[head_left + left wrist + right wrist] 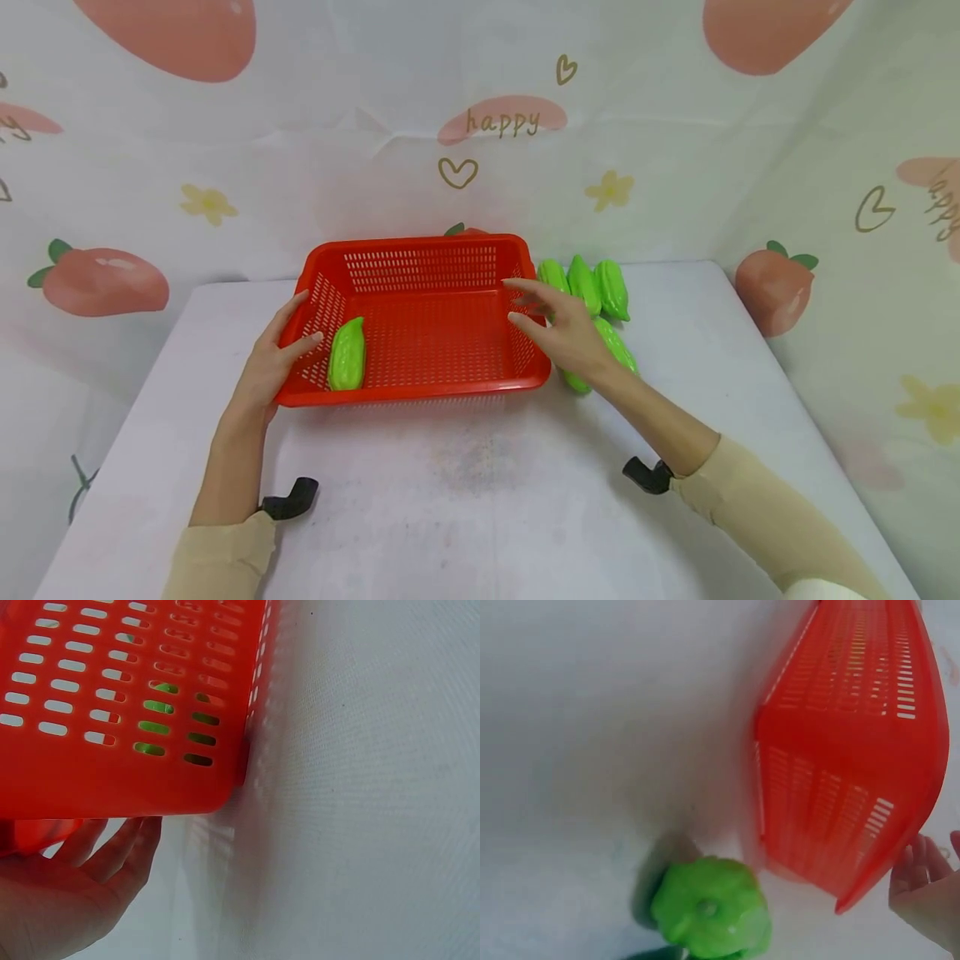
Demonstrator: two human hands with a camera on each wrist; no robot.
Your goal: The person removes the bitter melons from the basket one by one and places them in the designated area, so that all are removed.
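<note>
A red perforated plastic basket stands on the table with one green bitter melon, toy-like and glossy, lying at its left end. My left hand is at the basket's left rim, its thumb reaching over the inside and its fingers extended. In the left wrist view, these fingers pass behind the rim. Above the right rim is my right hand, fingers and thumb apart and nothing between them. Whether either hand touches the rim is hard to tell. Several more green bitter melons lie right of the basket, some partly hidden by my right hand.
A white table carries everything. Behind it hangs a pale cloth printed with fruit and hearts, which also covers the sides. Black curved pieces sit at both wrists. One bitter melon stands close to the basket's right end.
</note>
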